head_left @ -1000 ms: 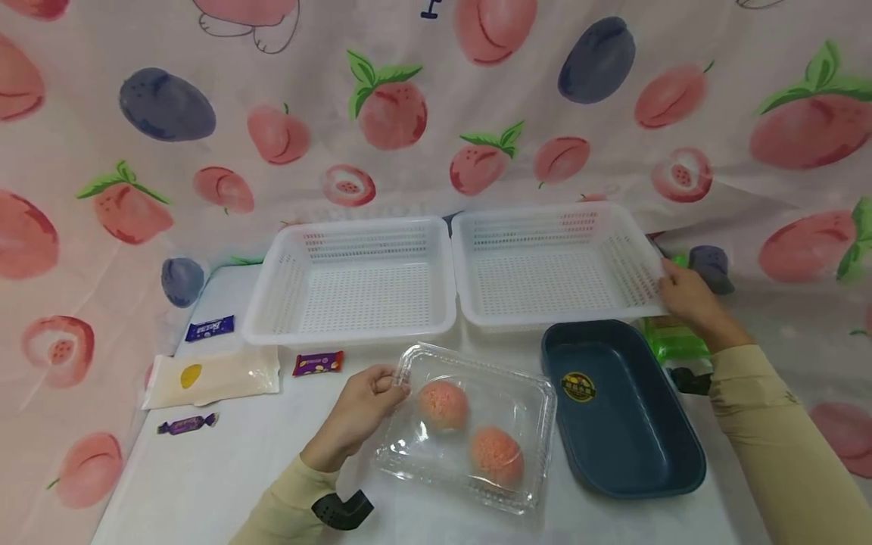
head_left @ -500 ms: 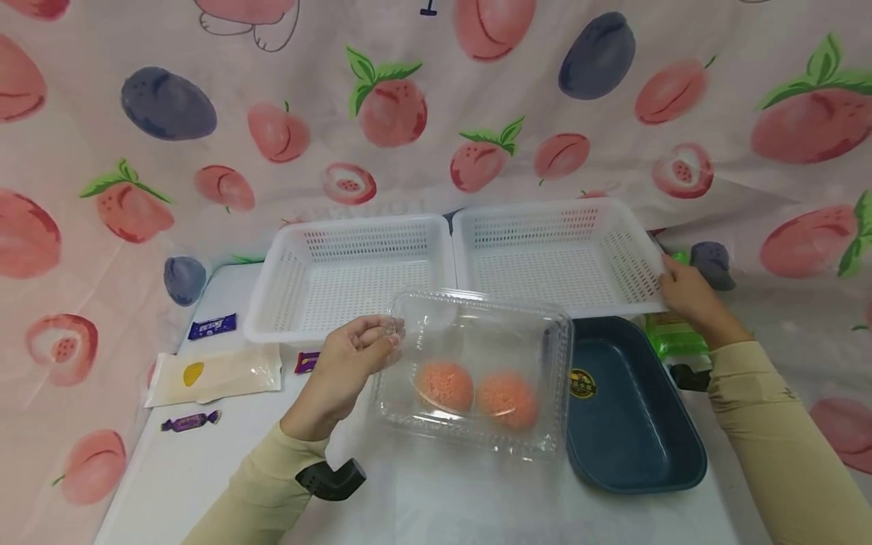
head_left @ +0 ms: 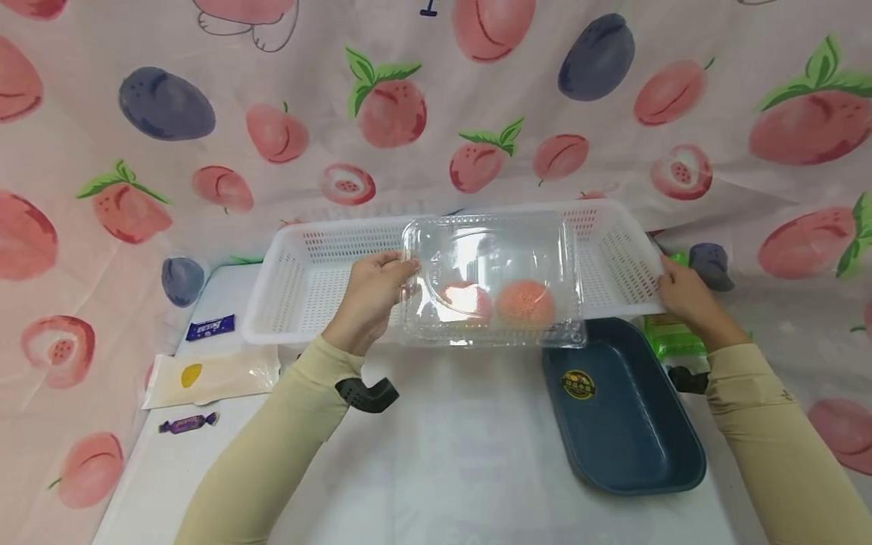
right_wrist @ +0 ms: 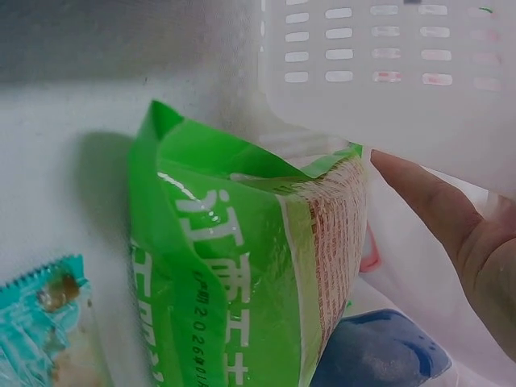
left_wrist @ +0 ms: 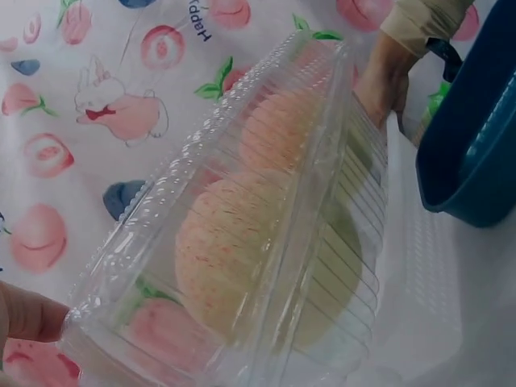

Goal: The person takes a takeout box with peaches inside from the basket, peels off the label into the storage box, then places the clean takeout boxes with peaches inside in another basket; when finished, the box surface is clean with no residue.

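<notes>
My left hand [head_left: 371, 303] pinches the left edge of a clear plastic clamshell box [head_left: 493, 235], raised in front of the white baskets. Inside it sit two round, crumb-coated orange-pink buns [head_left: 526, 303], seen close up in the left wrist view, where a fingertip [left_wrist: 36, 313] rests at the box's corner. The box overlaps the right white basket [head_left: 606, 253] and hides much of it. My right hand [head_left: 691, 299] holds that basket's right rim. Below the basket's rim, in the right wrist view, a green printed food bag [right_wrist: 218, 234] stands close to the fingers.
The left white basket [head_left: 327, 276] adjoins the right one. A dark blue basin [head_left: 630, 424] lies in front at right. On the left are a blue wrapped snack [head_left: 210, 328], a cream pouch [head_left: 228, 378] and a purple candy [head_left: 187, 424]. A teal packet [right_wrist: 44, 322] lies near the green bag.
My left hand has lifted the clamshell box away from the near table area, up and back to the right basket, tilting it. My right hand has stayed at the basket's rim.
</notes>
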{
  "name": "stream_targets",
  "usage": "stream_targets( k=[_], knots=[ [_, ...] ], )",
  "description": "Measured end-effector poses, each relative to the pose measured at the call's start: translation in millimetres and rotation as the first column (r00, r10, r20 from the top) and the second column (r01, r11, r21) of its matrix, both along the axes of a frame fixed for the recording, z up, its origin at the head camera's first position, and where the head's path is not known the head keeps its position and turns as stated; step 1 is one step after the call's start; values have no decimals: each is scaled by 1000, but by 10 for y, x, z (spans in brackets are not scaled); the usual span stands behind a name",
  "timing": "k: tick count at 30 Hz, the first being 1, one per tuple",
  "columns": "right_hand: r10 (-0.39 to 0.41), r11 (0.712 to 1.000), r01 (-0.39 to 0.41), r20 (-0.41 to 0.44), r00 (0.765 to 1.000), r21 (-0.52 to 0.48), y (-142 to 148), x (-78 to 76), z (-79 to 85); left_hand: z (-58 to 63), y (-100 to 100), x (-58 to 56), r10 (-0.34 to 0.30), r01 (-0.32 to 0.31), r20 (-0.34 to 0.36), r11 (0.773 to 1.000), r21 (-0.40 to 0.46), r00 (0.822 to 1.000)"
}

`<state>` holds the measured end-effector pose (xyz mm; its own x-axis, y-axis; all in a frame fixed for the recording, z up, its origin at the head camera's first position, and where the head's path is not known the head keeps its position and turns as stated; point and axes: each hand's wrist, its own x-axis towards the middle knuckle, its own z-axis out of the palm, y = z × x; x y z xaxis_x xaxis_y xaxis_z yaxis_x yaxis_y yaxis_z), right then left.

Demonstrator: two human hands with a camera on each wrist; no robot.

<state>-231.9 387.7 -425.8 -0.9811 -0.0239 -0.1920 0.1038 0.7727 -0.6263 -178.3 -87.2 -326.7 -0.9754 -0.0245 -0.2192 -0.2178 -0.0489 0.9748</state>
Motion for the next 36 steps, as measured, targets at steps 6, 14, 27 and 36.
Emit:
stream_targets(
  k=[6, 14, 27, 36],
  knots=[
    [-35, 999, 35, 14, 999, 11, 21, 44, -30, -113, 318, -371, 31, -32, 29, 999, 4, 999],
    [-37, 998, 38, -21, 999, 52, 43, 58, -55, -238, 702, -676, 55, -53, 62, 998, -41, 997],
    [-38, 999, 39, -35, 999, 28, -48, 19, -25, -309, 1044, -976, 103, -73, 139, 976, -207, 985],
    [-65, 998, 66, -32, 997, 22, -83, 7, -25, -543, 1118, -1079, 35, 3, 58, 833, -553, 998]
  ],
)
